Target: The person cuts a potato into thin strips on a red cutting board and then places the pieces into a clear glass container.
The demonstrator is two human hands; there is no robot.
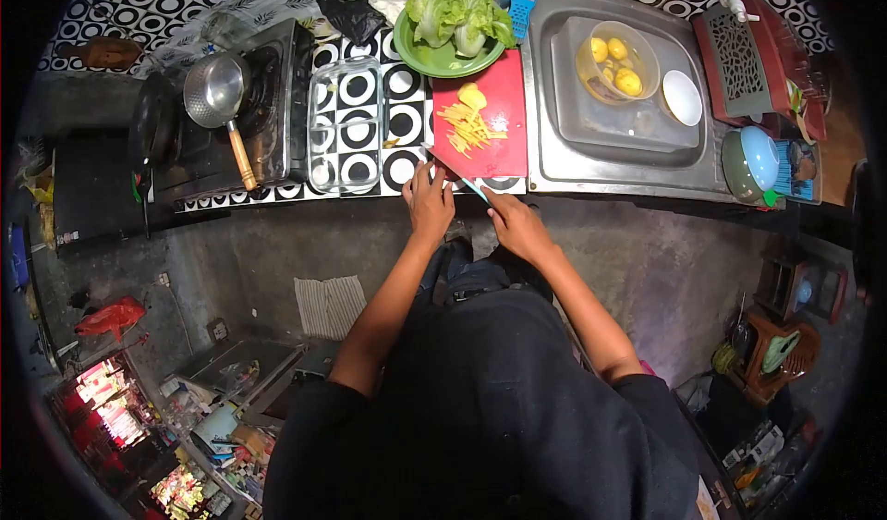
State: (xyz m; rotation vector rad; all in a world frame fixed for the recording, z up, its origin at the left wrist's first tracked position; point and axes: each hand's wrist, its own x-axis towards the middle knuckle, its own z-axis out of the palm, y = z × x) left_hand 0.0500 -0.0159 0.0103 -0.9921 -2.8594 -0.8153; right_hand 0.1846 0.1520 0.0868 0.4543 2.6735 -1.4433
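In my right hand (518,225) is a knife (475,189) with a light blue handle, its blade pointing up and left over the front edge of the red cutting board (510,146). My left hand (430,204) is at the board's front left corner, fingers stretched out and slightly bent, fingertips right by the blade. Thin yellow strips (467,132), like cut potato, lie in a heap on the board. Behind them rests a larger yellow piece (472,97).
Left of the board stands a clear glass dish (320,132), then a stove with a saucepan (214,90). A green plate (416,57) of lettuce (462,21) overlaps the board's back. On the right, the sink (545,141) carries a bowl of peeled potatoes (628,81) and a white bowl (683,98).
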